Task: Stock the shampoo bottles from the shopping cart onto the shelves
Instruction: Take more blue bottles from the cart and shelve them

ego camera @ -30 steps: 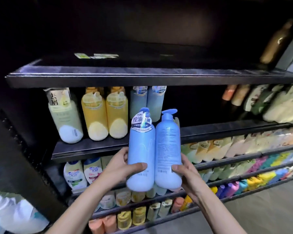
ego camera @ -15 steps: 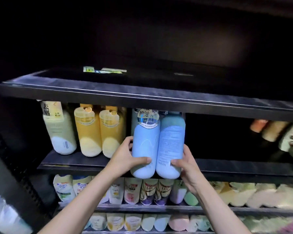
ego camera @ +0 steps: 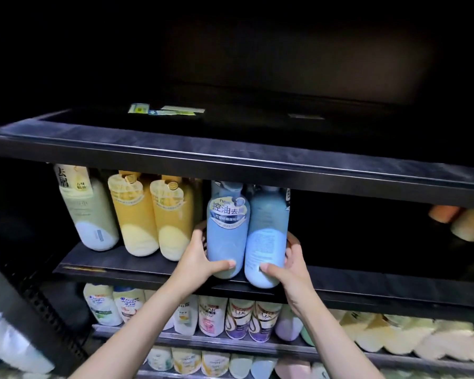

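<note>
Two light blue shampoo bottles stand side by side at the front of the middle shelf (ego camera: 121, 266). My left hand (ego camera: 196, 258) grips the left blue bottle (ego camera: 226, 236), thumb across its lower front. My right hand (ego camera: 290, 265) grips the right blue bottle (ego camera: 267, 242), which shows its back label. Their pump tops are hidden behind the shelf above. Whether the bottle bases rest on the shelf board I cannot tell.
A pale green bottle (ego camera: 86, 212) and two yellow bottles (ego camera: 133, 214) stand left of the blue pair. The shelf stretch to the right is dark. The black upper shelf (ego camera: 230, 157) overhangs closely. Lower shelves hold several mixed bottles (ego camera: 240, 318).
Both hands have carried the two blue bottles up and inward, from in front of the lower shelves to the middle shelf, their tops now under the upper shelf.
</note>
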`<state>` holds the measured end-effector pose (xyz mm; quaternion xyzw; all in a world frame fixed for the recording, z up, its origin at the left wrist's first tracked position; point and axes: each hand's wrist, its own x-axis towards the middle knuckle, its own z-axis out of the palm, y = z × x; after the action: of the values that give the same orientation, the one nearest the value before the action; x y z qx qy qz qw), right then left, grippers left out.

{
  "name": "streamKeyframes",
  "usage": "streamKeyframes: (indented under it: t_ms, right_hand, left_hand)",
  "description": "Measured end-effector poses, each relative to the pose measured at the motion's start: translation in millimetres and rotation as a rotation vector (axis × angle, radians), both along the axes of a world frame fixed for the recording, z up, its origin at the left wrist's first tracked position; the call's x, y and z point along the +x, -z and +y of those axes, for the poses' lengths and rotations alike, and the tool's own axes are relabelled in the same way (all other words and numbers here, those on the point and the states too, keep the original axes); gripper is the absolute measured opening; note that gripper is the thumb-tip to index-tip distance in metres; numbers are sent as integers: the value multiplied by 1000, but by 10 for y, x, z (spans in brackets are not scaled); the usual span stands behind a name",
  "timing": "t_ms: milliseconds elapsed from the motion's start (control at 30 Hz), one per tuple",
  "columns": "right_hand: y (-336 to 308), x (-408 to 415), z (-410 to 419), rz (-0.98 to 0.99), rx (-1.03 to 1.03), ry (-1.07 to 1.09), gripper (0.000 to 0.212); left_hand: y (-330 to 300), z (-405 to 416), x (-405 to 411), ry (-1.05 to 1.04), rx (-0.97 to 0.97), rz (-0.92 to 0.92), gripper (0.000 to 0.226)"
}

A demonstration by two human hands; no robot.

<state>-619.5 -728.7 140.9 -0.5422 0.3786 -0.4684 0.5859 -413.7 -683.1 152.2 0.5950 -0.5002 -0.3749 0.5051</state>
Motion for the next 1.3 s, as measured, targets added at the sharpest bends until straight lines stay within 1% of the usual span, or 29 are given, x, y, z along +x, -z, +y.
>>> streamKeyframes:
  t_ms: [67,233,400,467,567,600,667,733,800,867,933,1033,1100,1233,1300]
  right_hand:
    - [22,17,-42,23,-25,21,95]
    - [37,46,-127,117,-93,42,90]
    - [64,59,-170,233,-120,68,87]
    - [56,98,-148,278,-118,122,83]
    - [-13,221,-53,431,-140,236,72]
    - [-20,253,-19,466,-145,257,72]
    - [1,253,26,456,-166,266,72]
    - [7,183,59,408,-169,251,60]
    - [35,79,51,316,-168,230,52]
    - [31,7,49,243,-159,195,52]
    - [42,-31,45,268,-167,186,55]
    - [44,-47,51,342,-196,196,66]
    - [31,-18,56,377,-207,199,63]
    - [54,31,34,309,-161,191,63]
    - [38,43,25,288,-150,172,59]
  left_hand:
    - [4,-36,10,6,-2,-8,88]
    - [29,-86,38,-18,28,-22,93]
    - [66,-113,21,-36,30,-20,89]
    - [62,-118,3,-33,7,-31,90]
    - [86,-122,-15,-22,-37,-22,84]
    - [93,-125,-17,-19,-42,-19,82]
    - [103,-130,-8,-19,-48,-25,79]
    - [104,-131,6,-16,-39,-34,79]
    - [109,-128,13,-15,-36,-36,85]
    - [105,-120,3,-15,-34,-34,87]
    - [114,-124,7,-13,-34,-28,87]
    - [111,-120,1,-15,-29,-42,87]
    - [103,-112,-6,-19,-36,-44,89]
    - [128,-96,-27,-67,-47,-45,97]
    - [193,-106,-42,-115,-52,-53,95]
